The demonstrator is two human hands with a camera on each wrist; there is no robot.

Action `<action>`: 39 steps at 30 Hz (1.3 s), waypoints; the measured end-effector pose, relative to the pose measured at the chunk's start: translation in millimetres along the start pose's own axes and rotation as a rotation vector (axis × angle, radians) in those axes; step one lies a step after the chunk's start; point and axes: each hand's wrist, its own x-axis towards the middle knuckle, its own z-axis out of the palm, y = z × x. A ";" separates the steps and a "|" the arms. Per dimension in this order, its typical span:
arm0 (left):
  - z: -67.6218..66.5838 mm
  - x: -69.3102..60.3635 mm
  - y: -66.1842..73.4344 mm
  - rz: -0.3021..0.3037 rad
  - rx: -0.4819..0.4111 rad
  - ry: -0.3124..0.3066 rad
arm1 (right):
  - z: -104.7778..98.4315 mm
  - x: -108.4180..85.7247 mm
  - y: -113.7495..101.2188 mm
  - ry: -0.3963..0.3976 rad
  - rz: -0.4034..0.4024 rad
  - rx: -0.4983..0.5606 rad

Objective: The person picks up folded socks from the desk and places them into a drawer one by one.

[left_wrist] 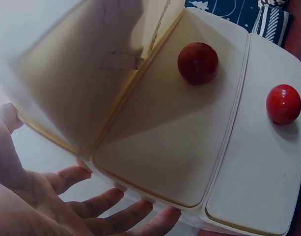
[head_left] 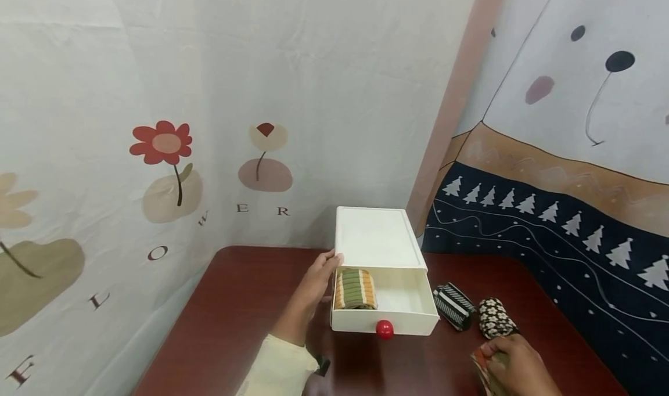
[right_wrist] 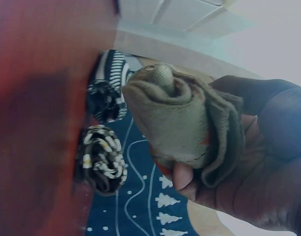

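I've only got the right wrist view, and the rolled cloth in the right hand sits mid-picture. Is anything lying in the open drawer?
Observer: Yes, the head view shows a green, orange and cream striped roll in the left part of the drawer.
Operator: Good. And where is the left hand?
Observer: The left hand is touching the left side of the white unit.

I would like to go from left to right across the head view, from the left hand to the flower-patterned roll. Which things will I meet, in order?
Left hand → green-and-yellow striped roll → red knob → black-and-white striped roll → flower-patterned roll.
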 end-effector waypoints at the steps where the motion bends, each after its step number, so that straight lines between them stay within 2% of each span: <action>1: -0.1 -0.1 0.2 -0.001 -0.004 0.002 | -1.9 -0.8 -2.3 0.010 -0.006 -0.002; 6: -0.9 -0.4 0.8 -0.007 0.003 0.000 | -10.9 -3.1 -12.5 0.068 -0.059 0.005; 13: -1.2 0.3 0.1 -0.002 0.012 -0.008 | -25.7 -4.6 -27.5 0.097 -0.080 0.005; 15: -1.2 -0.2 0.3 -0.002 0.012 -0.005 | -28.9 -4.9 -31.5 0.152 -0.116 0.003; 20: -1.4 -0.2 0.0 -0.002 0.014 -0.002 | -35.0 -5.2 -45.4 0.353 -0.252 -0.002; 22: -1.6 0.0 0.0 -0.002 0.017 -0.004 | -39.5 -5.4 -52.4 0.392 -0.279 0.002; 27: -2.0 0.3 0.0 -0.001 0.016 -0.004 | -54.2 -5.1 -66.8 0.373 -0.285 0.022; 39: -2.8 -0.8 1.0 0.008 0.015 -0.005 | -76.2 0.2 -86.1 0.419 -0.410 0.069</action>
